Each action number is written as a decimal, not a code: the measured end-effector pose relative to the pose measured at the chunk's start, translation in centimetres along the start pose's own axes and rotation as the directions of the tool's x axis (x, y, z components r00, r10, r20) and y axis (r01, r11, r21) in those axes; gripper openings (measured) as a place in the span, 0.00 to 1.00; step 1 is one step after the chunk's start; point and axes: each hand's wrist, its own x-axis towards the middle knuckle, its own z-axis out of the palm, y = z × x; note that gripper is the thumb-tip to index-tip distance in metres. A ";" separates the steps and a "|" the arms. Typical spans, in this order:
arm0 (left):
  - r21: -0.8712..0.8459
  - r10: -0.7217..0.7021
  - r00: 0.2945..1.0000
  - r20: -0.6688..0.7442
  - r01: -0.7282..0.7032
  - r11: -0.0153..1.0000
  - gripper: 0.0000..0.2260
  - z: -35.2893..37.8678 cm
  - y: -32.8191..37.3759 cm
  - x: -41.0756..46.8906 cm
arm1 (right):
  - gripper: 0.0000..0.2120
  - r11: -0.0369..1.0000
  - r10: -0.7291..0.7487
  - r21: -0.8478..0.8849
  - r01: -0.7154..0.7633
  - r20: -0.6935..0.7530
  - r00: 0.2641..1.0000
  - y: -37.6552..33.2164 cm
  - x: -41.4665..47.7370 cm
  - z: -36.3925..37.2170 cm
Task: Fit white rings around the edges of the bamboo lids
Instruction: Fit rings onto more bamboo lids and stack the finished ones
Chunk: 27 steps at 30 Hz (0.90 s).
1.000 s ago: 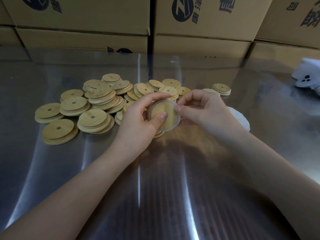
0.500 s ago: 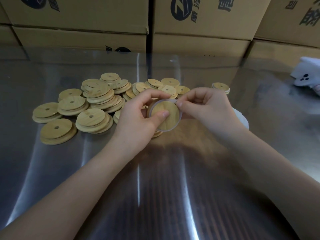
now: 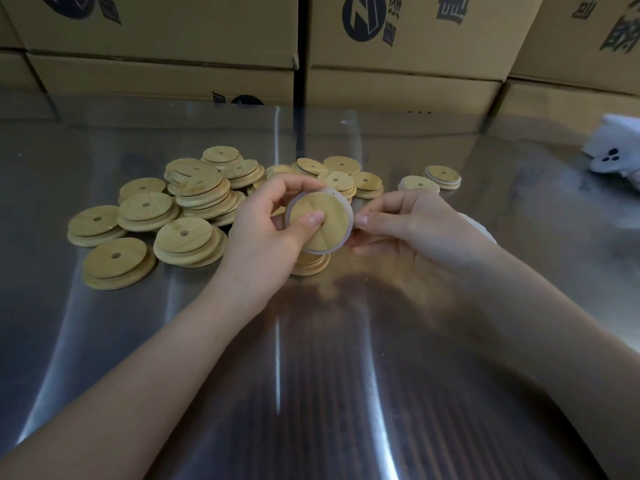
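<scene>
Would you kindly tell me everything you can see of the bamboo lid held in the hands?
The bamboo lid is a round, flat disc of pale yellow wood with visible grain, tilted to face the camera, held above the steel table beside the heap of loose lids. A white ring runs round its rim. The left hand grips it, thumb pressed on its face, fingers curled over the top edge. The right hand pinches the ring at the right edge.

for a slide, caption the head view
Left hand holds a bamboo lid; right hand pinches the white ring around its edge.
</scene>
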 end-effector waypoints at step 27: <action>0.146 0.095 0.990 0.100 -0.109 0.983 0.15 0.0 0.7 -0.2 | 0.07 0.995 -0.093 0.048 0.093 -0.005 0.996 -0.1 -0.3 1.1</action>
